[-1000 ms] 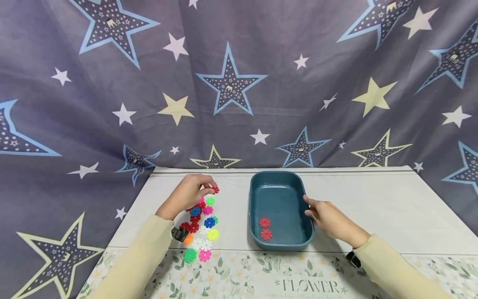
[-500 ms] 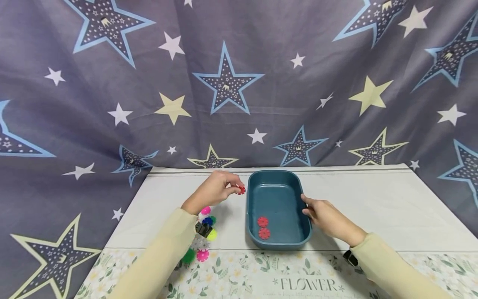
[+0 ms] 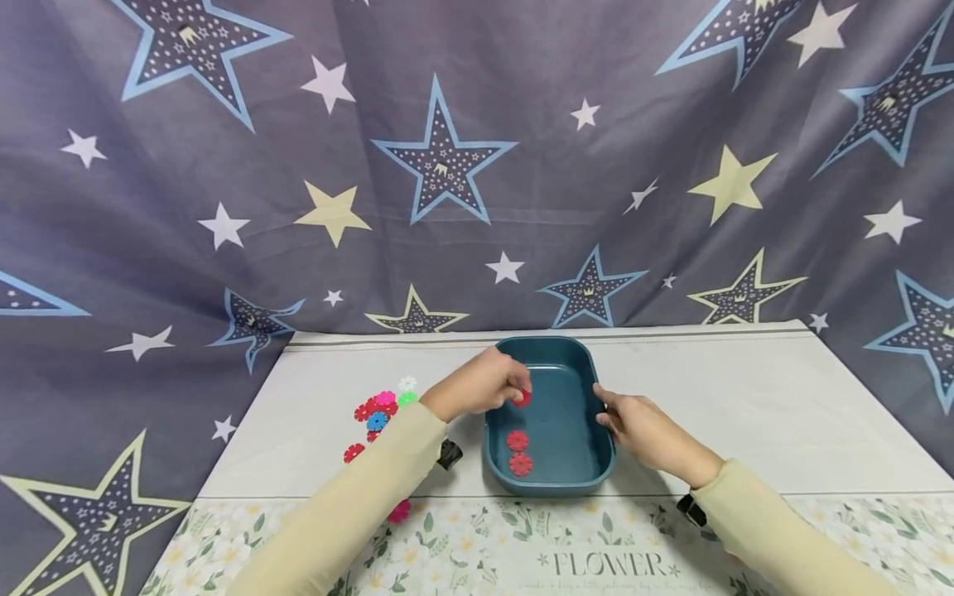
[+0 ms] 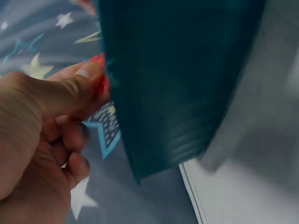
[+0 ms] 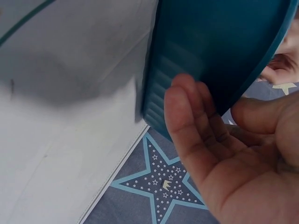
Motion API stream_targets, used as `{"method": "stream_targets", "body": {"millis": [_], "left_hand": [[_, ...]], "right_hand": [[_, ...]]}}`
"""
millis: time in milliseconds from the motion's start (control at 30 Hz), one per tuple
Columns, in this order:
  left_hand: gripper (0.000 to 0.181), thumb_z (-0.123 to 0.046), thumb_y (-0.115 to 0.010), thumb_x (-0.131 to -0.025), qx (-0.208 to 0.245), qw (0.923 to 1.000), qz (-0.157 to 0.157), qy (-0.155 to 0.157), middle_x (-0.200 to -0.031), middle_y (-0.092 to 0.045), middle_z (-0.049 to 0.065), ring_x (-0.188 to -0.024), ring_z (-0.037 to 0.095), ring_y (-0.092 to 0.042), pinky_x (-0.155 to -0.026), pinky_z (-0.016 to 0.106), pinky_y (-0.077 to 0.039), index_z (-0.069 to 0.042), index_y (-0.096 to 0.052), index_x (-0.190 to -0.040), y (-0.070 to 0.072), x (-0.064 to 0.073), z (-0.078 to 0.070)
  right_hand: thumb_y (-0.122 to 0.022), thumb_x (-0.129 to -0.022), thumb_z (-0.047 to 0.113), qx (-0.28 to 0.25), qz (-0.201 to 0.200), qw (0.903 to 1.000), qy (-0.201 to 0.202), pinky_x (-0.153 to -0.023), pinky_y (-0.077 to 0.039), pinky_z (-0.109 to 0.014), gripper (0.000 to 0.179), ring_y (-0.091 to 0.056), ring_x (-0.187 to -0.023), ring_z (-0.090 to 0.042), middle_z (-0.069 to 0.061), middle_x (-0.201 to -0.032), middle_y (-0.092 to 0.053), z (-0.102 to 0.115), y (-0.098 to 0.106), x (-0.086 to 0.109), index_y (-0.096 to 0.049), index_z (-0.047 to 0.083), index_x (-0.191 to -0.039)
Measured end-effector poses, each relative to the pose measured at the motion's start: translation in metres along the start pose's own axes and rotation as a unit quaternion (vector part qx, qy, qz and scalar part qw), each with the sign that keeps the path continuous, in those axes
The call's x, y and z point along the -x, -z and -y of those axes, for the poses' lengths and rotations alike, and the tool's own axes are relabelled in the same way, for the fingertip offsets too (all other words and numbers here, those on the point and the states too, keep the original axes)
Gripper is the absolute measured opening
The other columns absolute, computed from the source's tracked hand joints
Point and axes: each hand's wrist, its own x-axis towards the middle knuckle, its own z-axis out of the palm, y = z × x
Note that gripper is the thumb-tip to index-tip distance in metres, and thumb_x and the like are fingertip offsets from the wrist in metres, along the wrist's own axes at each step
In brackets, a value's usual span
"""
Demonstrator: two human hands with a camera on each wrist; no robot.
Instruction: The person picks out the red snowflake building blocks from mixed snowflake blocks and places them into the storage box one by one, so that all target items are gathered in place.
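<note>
In the head view my left hand (image 3: 480, 385) is over the left side of a dark teal plastic bin (image 3: 562, 430). Its thumb and forefinger pinch a red snowflake-shaped disc (image 3: 522, 398), which also shows in the left wrist view beside the rim. Two more red discs (image 3: 517, 439) lie flat on the bin's floor near the front left. On the bin's right side, my right hand (image 3: 648, 430) grips the wall. The right wrist view shows its fingers (image 5: 180, 112) against the outer face and the thumb at the rim.
Left of the bin, a loose cluster of snowflake discs in red, blue (image 3: 377, 421), pink, green and white (image 3: 407, 383) lies on the white tablecloth (image 3: 693, 372); my left sleeve (image 3: 365, 505) covers part of it. A star-patterned curtain (image 3: 477, 240) hangs behind the table.
My left hand has carried the red disc rightward from the cluster, across the cloth and over the bin's rim. The right hand keeps its hold on the bin.
</note>
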Motion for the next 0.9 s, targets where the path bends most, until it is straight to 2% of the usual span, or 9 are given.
{"method": "stream_targets", "body": {"millis": [33,133,267,367,433,533,600,733,900], "left_hand": [[0.01,-0.009,-0.071,-0.085,-0.019,0.9997,0.014,-0.001,-0.079,-0.067,-0.011,-0.07,-0.002,-0.057,-0.077,0.022,-0.041,-0.019,-0.072,-0.085,-0.002,-0.003,-0.002],[0.015,-0.006,-0.072,-0.081,-0.069,0.9958,0.06,0.007,-0.074,-0.065,-0.016,-0.07,0.0,-0.054,-0.082,0.029,-0.035,-0.021,-0.073,-0.081,-0.008,-0.011,-0.006],[0.02,0.0,-0.071,-0.077,-0.1,0.9889,0.104,0.036,-0.067,-0.059,-0.018,-0.07,0.001,-0.052,-0.086,0.032,-0.034,-0.021,-0.072,-0.076,-0.017,-0.019,-0.009],[0.023,0.0,-0.07,-0.078,-0.123,0.9853,0.108,0.048,-0.059,-0.054,-0.014,-0.065,0.004,-0.048,-0.084,0.032,-0.035,-0.019,-0.066,-0.066,-0.023,-0.024,-0.009],[0.028,0.001,-0.069,-0.078,-0.135,0.9838,0.105,0.054,-0.056,-0.052,-0.012,-0.062,0.007,-0.046,-0.082,0.031,-0.035,-0.019,-0.061,-0.061,-0.027,-0.026,-0.008],[0.032,0.003,-0.066,-0.078,-0.151,0.9821,0.098,0.056,-0.055,-0.05,-0.011,-0.06,0.008,-0.046,-0.083,0.033,-0.036,-0.02,-0.056,-0.058,-0.03,-0.028,-0.009],[0.033,0.002,-0.067,-0.078,-0.163,0.9807,0.092,0.057,-0.056,-0.05,-0.012,-0.06,0.007,-0.047,-0.086,0.036,-0.037,-0.021,-0.056,-0.058,-0.032,-0.028,-0.009],[0.034,0.001,-0.066,-0.078,-0.18,0.9781,0.084,0.062,-0.053,-0.048,-0.01,-0.058,0.008,-0.048,-0.097,0.046,-0.035,-0.021,-0.054,-0.055,-0.034,-0.028,-0.012],[0.033,0.002,-0.066,-0.077,-0.172,0.9791,0.083,0.071,-0.054,-0.049,-0.009,-0.061,0.01,-0.047,-0.096,0.046,-0.035,-0.021,-0.055,-0.057,-0.033,-0.027,-0.013]], "right_hand": [[-0.055,-0.095,0.004,-0.001,-0.001,1.0,0.0,-0.054,-0.038,-0.025,0.046,-0.032,-0.047,-0.004,0.002,-0.065,-0.047,0.0,0.0,0.0,-0.04,-0.015,-0.134],[-0.054,-0.095,0.004,-0.003,0.004,1.0,-0.005,-0.053,-0.038,-0.025,0.046,-0.032,-0.046,-0.004,-0.001,-0.065,-0.049,0.001,0.0,0.0,-0.039,-0.015,-0.134],[-0.053,-0.096,0.005,-0.003,0.01,0.9999,-0.009,-0.052,-0.038,-0.025,0.046,-0.033,-0.046,-0.005,-0.002,-0.065,-0.05,0.002,-0.001,0.0,-0.038,-0.014,-0.135],[-0.053,-0.096,0.004,-0.002,0.008,0.9999,-0.01,-0.053,-0.039,-0.026,0.045,-0.034,-0.046,-0.005,-0.016,-0.086,-0.062,0.003,-0.001,0.0,-0.039,-0.014,-0.135],[-0.053,-0.096,0.004,0.0,0.006,0.9999,-0.008,-0.055,-0.039,-0.026,0.045,-0.035,-0.048,-0.005,-0.025,-0.106,-0.061,0.003,-0.001,0.0,-0.039,-0.015,-0.134],[-0.052,-0.096,0.003,0.003,0.007,0.9999,-0.007,-0.055,-0.039,-0.026,0.044,-0.037,-0.049,-0.004,-0.028,-0.112,-0.059,0.003,-0.001,-0.001,-0.039,-0.015,-0.134],[-0.052,-0.096,0.004,0.008,0.008,0.9999,-0.007,-0.055,-0.04,-0.026,0.044,-0.038,-0.049,-0.004,-0.023,-0.098,-0.062,0.003,-0.001,-0.001,-0.039,-0.015,-0.134],[-0.053,-0.096,0.004,0.014,0.006,0.9999,-0.004,-0.054,-0.04,-0.026,0.044,-0.038,-0.048,-0.005,-0.012,-0.081,-0.061,0.003,0.0,-0.002,-0.04,-0.015,-0.133],[-0.052,-0.096,0.004,0.012,0.016,0.9998,-0.009,-0.052,-0.039,-0.025,0.045,-0.037,-0.047,-0.006,0.0,-0.066,-0.049,0.003,0.001,-0.001,-0.038,-0.015,-0.135]]}}
